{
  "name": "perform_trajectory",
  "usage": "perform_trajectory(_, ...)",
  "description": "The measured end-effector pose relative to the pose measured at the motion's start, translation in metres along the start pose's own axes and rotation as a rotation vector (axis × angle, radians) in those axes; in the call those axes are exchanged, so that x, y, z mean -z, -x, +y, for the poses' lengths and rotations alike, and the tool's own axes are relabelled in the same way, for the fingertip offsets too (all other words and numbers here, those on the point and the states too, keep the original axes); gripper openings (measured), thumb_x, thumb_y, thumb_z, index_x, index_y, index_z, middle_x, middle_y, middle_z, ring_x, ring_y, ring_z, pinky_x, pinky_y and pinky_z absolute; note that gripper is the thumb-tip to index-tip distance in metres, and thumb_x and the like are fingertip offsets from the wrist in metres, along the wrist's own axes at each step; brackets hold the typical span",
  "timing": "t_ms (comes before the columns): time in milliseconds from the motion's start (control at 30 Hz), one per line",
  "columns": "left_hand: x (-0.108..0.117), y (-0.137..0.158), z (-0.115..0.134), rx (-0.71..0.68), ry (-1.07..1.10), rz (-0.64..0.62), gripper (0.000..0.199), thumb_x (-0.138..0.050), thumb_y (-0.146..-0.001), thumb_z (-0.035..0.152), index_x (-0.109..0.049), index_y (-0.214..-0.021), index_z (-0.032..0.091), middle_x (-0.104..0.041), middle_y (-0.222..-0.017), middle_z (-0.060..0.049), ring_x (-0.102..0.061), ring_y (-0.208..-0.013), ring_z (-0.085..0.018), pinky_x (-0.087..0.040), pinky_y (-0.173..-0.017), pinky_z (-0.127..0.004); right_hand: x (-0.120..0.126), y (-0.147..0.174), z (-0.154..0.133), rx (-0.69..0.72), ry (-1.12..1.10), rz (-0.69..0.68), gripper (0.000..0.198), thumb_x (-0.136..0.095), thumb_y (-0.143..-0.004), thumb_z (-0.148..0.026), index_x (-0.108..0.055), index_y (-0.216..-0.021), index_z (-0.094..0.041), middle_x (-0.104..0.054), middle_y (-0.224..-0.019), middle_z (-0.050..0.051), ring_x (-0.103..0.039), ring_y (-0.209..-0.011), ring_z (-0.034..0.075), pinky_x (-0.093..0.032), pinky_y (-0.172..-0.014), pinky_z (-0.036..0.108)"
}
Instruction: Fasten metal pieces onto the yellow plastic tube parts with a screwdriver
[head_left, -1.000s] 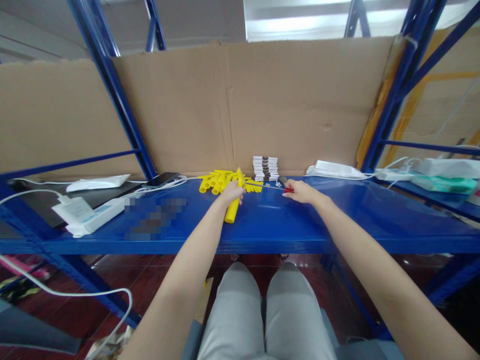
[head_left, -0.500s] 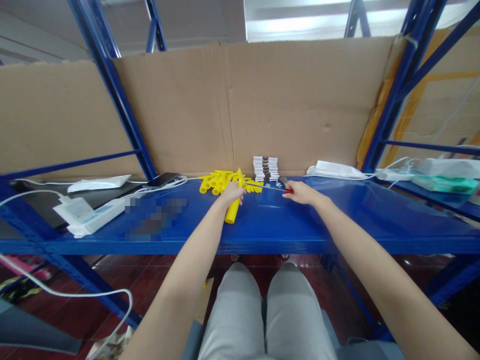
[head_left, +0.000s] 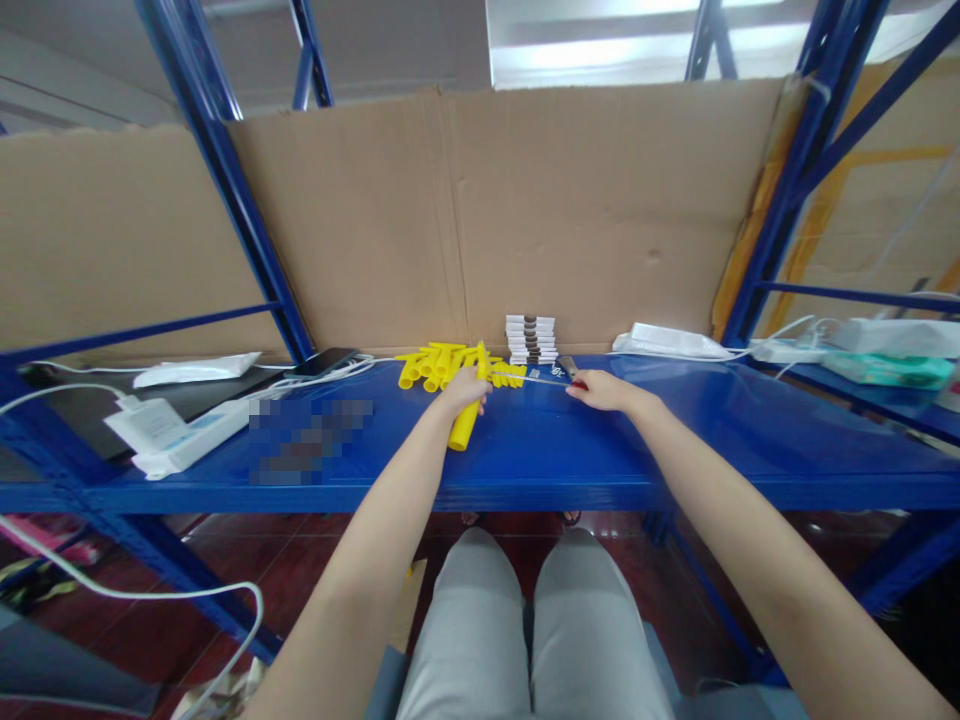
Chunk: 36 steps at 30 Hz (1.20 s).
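yellow tube (head_left: 463, 430) in the head view: the left hand (head_left: 469, 386) grips it over the blue worktop (head_left: 600, 445), near more tubes (head_left: 430, 368). the right hand (head_left: 600, 389) clasps a red-handled tool (head_left: 541, 380), its thin shaft pointing toward the tube.

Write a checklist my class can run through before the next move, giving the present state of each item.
1. Left hand gripping the yellow tube: ok.
2. Right hand holding the red-handled tool: ok.
3. Metal shaft directed toward the held tube: ok.
4. Shaft's tip touching that tube: cannot tell, too small.
5. Loose yellow tubes well away from the left hand: not ok, they lie close by.
6. White stack standing upright: ok.
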<state>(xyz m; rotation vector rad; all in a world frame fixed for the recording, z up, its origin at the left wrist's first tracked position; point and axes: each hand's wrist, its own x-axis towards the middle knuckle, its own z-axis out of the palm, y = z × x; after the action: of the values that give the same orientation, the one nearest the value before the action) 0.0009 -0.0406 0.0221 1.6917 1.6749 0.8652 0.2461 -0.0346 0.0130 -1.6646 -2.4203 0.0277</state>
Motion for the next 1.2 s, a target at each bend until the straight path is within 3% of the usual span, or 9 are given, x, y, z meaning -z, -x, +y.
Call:
perform_trajectory(300, 0.0001, 0.0015, 0.0010, -0.006, -0.002, -0.021, 0.014, -0.051, -0.081, 0.006, -0.056, -0.093, 0.012, -0.047, -0.053, 0.006, -0.046, -0.036, -0.008, -0.042, -0.042, -0.021, -0.0020, 0.0010, 0.0044, -0.091, -0.026, 0.103, 0.021, -0.064, -0.085, -0.027, -0.058, -0.102, -0.016, -0.071, -0.094, 0.010, -0.066, -0.081, 0.020, -0.044, -0.065, 0.025)
perform_trajectory(433, -0.0001, 0.0017, 0.0006, -0.016, 0.005, -0.021, 0.012, -0.051, -0.081, 0.006, -0.055, -0.091, 0.012, -0.046, -0.052, 0.006, -0.046, -0.036, -0.008, -0.041, -0.040, -0.020, 0.0002, 0.0024, 0.0006, -0.090, -0.043, 0.091, 0.021, -0.060, -0.087, -0.027, -0.059, -0.105, -0.015, -0.071, -0.100, 0.012, -0.067, -0.086, 0.021, -0.045, -0.070, 0.025)
perform_trajectory(633, 0.0000, 0.0021, 0.0012, -0.016, 0.015, -0.010, 0.012, -0.050, -0.081, 0.004, -0.054, -0.089, 0.013, -0.046, -0.052, 0.006, -0.045, -0.035, -0.008, -0.038, -0.038, -0.019, 0.0022, 0.0012, -0.0006, -0.027, 0.019, 0.067, 0.013, -0.056, -0.090, -0.025, -0.063, -0.093, -0.015, -0.072, -0.098, 0.014, -0.067, -0.088, 0.023, -0.045, -0.073, 0.027)
perform_trajectory(767, -0.0002, 0.0013, 0.0005, -0.029, 0.022, -0.019, 0.013, -0.051, -0.081, 0.005, -0.054, -0.091, 0.012, -0.047, -0.052, 0.006, -0.045, -0.035, -0.008, -0.038, -0.037, -0.019, 0.0015, 0.0009, 0.0029, -0.075, 0.037, 0.147, 0.016, -0.062, -0.086, -0.026, -0.059, -0.099, -0.016, -0.072, -0.093, 0.011, -0.067, -0.082, 0.022, -0.044, -0.067, 0.026)
perform_trajectory(933, -0.0007, 0.0020, 0.0011, -0.027, 0.008, -0.027, 0.014, -0.050, -0.082, 0.005, -0.055, -0.093, 0.011, -0.047, -0.052, 0.006, -0.046, -0.035, -0.008, -0.039, -0.038, -0.018, -0.0022, -0.0008, 0.0057, -0.109, 0.024, 0.151, 0.024, -0.062, -0.086, -0.029, -0.057, -0.107, -0.016, -0.071, -0.098, 0.012, -0.067, -0.088, 0.023, -0.045, -0.069, 0.027)
perform_trajectory(1100, -0.0004, 0.0019, 0.0015, -0.023, -0.005, -0.030, 0.015, -0.050, -0.082, 0.006, -0.056, -0.095, 0.010, -0.047, -0.053, 0.005, -0.047, -0.036, -0.008, -0.041, -0.040, -0.019, -0.0021, -0.0030, 0.0050, -0.041, 0.048, 0.106, 0.016, -0.051, -0.092, -0.025, -0.063, -0.096, -0.016, -0.071, -0.101, 0.014, -0.067, -0.092, 0.023, -0.046, -0.077, 0.028)
perform_trajectory(1200, -0.0002, 0.0008, 0.0010, -0.022, -0.008, -0.026, 0.017, -0.050, -0.082, 0.006, -0.056, -0.097, 0.009, -0.049, -0.054, 0.005, -0.048, -0.037, -0.009, -0.044, -0.043, -0.021, -0.0002, -0.0022, 0.0052, -0.043, 0.059, 0.139, 0.012, -0.057, -0.089, -0.025, -0.062, -0.095, -0.016, -0.071, -0.096, 0.013, -0.067, -0.090, 0.024, -0.045, -0.075, 0.028)
